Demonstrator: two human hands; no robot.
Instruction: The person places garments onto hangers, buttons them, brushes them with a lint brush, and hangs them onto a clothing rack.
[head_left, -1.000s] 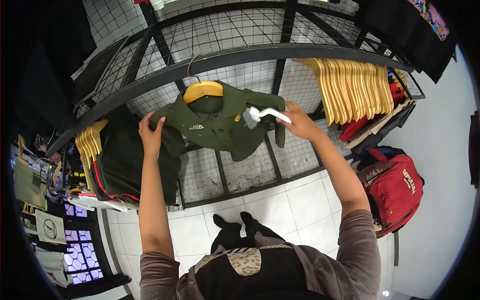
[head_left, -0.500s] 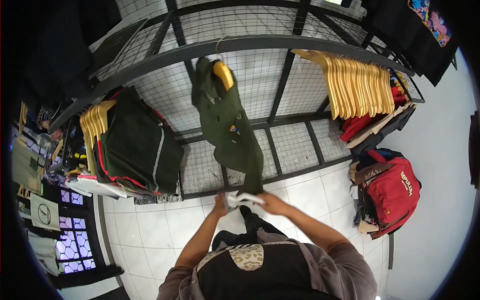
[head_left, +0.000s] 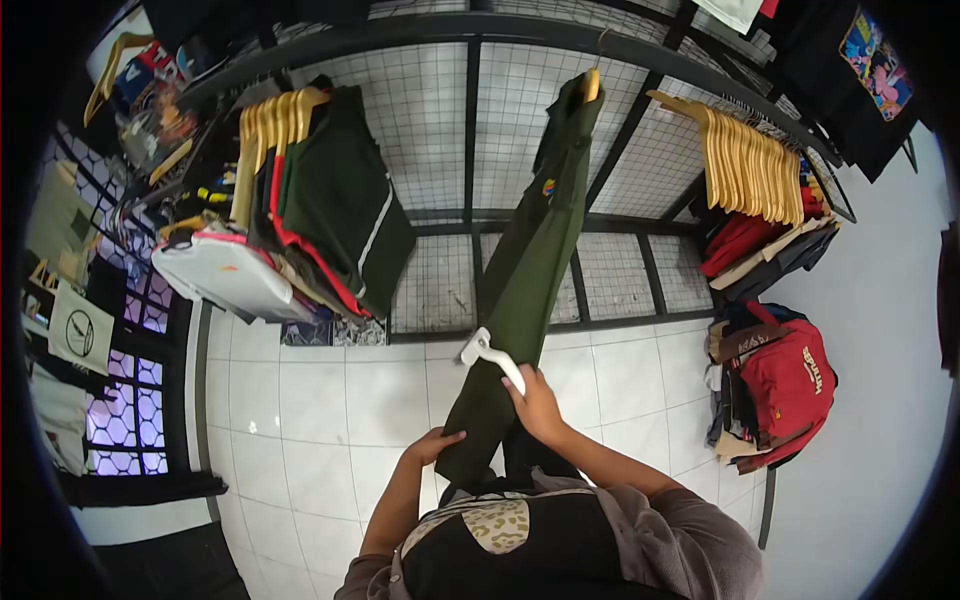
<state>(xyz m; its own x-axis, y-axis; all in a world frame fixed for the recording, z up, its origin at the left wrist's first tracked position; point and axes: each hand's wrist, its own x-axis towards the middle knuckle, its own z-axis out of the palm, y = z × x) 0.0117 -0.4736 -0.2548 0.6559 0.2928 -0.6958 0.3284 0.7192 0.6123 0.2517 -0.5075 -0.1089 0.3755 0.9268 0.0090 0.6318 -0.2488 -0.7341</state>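
A dark green long-sleeved garment (head_left: pixel 540 250) hangs on a wooden hanger (head_left: pixel 592 85) hooked over the black rail, with a small colourful patch on it. Its lower end is drawn out towards my body. My left hand (head_left: pixel 432 446) is closed on the edge of that lower end, thumb on top. In my right hand (head_left: pixel 541 408) is the curved handle of what looks like a white lint roller (head_left: pixel 500 362). The roller's head lies over the green cloth, seemingly touching it. My right fingers are wrapped round the handle and partly hidden.
Several garments on wooden hangers (head_left: pixel 275 125) hang at left. A row of wooden hangers (head_left: pixel 750 165) is on the right of the black rack (head_left: pixel 470 130). Beyond it, a red garment (head_left: pixel 800 385) hangs near the wall. White tiles (head_left: pixel 310 400) cover the floor.
My left hand has left the lint roller and taken hold of the green garment, pulling it out towards me. The roller has moved up onto the cloth in my right hand. My view has shifted left.
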